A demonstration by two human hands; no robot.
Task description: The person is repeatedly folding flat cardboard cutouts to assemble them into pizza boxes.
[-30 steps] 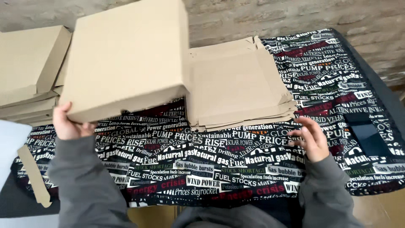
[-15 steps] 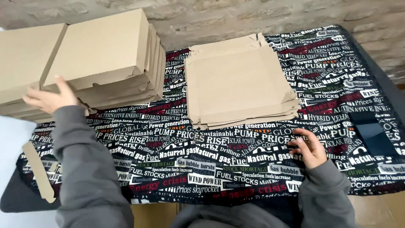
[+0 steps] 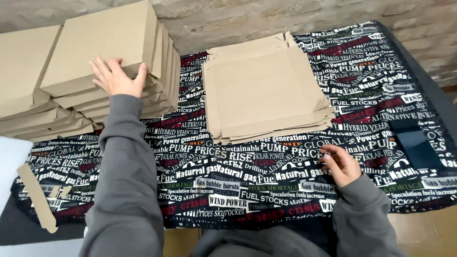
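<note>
My left hand presses flat against the near side of the top folded cardboard box, which lies on a stack of folded boxes at the far left. Its fingers are spread and it grips nothing. A pile of flat, unfolded cardboard blanks lies in the middle of the table. My right hand rests loosely curled on the printed black tablecloth, just in front of the blanks, and holds nothing.
A second stack of folded boxes stands at the far left edge. Cardboard strips and scraps lie at the table's near left corner. A dark phone lies on the cloth at right. A stone wall runs behind.
My left hand carried a folded box leftward, set it on top of the stack, and now pushes against its side. My right hand stayed on the cloth.
</note>
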